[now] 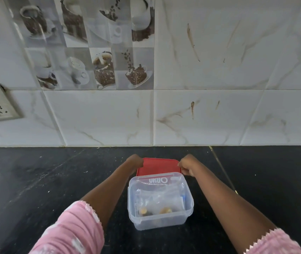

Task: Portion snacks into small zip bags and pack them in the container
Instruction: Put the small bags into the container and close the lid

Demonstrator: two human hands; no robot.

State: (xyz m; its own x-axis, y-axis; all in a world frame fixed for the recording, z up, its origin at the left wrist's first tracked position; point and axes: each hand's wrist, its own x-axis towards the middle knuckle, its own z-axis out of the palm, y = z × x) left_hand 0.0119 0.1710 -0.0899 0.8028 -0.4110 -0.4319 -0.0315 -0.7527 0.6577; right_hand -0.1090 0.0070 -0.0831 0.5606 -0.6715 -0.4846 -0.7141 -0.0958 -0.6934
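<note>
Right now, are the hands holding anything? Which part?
Both hold the red lid behind the clear container: left hand on its left edge, right hand on its right edge. Fingers are curled over the edges.

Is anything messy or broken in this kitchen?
Nothing is spilled or broken. The only odd bits are brown streaky stains on the wall tiles and small crumbs on the black counter. The clear container stands upright with bagged snacks inside, and both hands grip the red lid behind it.

Plastic on polished stone
You see a clear glossy plastic container [160, 219], matt red plastic lid [158, 166], speckled glossy black stone counter [54, 180].
</note>
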